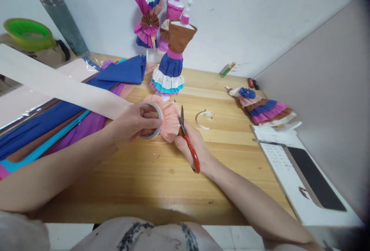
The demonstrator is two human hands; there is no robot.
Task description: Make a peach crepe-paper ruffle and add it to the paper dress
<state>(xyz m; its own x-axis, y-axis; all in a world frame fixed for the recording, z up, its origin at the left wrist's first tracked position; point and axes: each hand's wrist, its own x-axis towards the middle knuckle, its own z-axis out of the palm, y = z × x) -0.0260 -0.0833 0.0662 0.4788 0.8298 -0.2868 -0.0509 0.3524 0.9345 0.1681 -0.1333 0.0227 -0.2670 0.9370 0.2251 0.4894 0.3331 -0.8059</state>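
Note:
My left hand (130,122) is closed around a white roll of tape (158,111), its fingers passing through the ring. Against the roll sits a gathered peach crepe-paper ruffle (170,119), between my two hands. A long cream paper strip (72,86) runs from behind my left hand to the upper left. Red-handled scissors (193,151) are in my right hand (200,149), blades pointing away from me beside the ruffle's right edge. The right thumb lies at the ruffle's lower edge; its other fingers are partly hidden.
Small dress forms in crepe paper, one with a brown top (180,37), stand by the wall. Folded coloured paper (66,114) lies left, near a green tape roll (29,31). A curled white scrap (202,122), a paper dress (264,108) and a white board (277,166) lie right.

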